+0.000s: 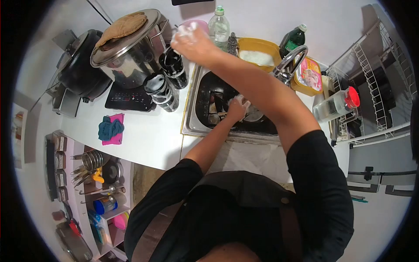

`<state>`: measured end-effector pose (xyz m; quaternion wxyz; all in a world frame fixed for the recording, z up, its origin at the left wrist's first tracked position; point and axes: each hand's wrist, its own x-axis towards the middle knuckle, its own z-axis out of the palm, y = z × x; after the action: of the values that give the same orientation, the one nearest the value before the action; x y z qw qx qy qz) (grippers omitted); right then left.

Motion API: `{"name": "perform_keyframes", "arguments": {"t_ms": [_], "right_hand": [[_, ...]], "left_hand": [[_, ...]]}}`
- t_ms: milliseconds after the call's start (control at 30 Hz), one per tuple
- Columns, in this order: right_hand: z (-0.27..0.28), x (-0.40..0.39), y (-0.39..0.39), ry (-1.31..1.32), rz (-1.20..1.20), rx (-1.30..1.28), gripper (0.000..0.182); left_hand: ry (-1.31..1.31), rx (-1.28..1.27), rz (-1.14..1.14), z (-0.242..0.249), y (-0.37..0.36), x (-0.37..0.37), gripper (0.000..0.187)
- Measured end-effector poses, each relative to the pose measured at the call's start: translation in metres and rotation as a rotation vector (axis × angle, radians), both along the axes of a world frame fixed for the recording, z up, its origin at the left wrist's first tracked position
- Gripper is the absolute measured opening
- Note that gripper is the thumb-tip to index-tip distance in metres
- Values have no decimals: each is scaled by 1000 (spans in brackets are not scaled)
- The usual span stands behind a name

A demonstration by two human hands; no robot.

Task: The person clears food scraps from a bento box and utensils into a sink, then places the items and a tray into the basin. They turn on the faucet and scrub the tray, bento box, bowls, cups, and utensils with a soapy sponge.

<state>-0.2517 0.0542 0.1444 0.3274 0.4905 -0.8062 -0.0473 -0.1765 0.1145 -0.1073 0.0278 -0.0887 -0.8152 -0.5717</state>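
My right hand (190, 43), coated in white suds, is stretched across to the left above the counter. It is close to a pink bowl (195, 27) and a black tumbler (173, 65); foam and blur hide how its fingers are set. Beside that tumbler stands another dark tumbler (160, 91) with foam on it. Down in the sink (203, 85), my left hand (237, 109) has its sudsy fingers curled among wet dishes (214, 107). What it grips is hidden. A clear, round dish (254, 114) lies just right of it.
Behind the sink are a yellow basin (260, 46) of suds, a faucet (300, 54), a clear bottle (219, 28) and a green bottle (294, 39). A large steel pot (131, 65) sits on an induction cooker (128, 98) at left. A wire rack (371, 83) stands right.
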Motion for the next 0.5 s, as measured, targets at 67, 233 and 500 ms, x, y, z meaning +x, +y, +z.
{"name": "perform_keyframes", "arguments": {"t_ms": [67,233,500], "right_hand": [[4,-4,-12,-147,2,123,29],[-38,-2,34,-278,229,-511,25],[-173,37,217,-910,-354,-356,43]], "left_hand": [[207,-356,43,-2,-5,-4,25],[56,-741,-56,-19,-18,-8,26],[-68,-1030,-119,8,-1,-14,21]]}}
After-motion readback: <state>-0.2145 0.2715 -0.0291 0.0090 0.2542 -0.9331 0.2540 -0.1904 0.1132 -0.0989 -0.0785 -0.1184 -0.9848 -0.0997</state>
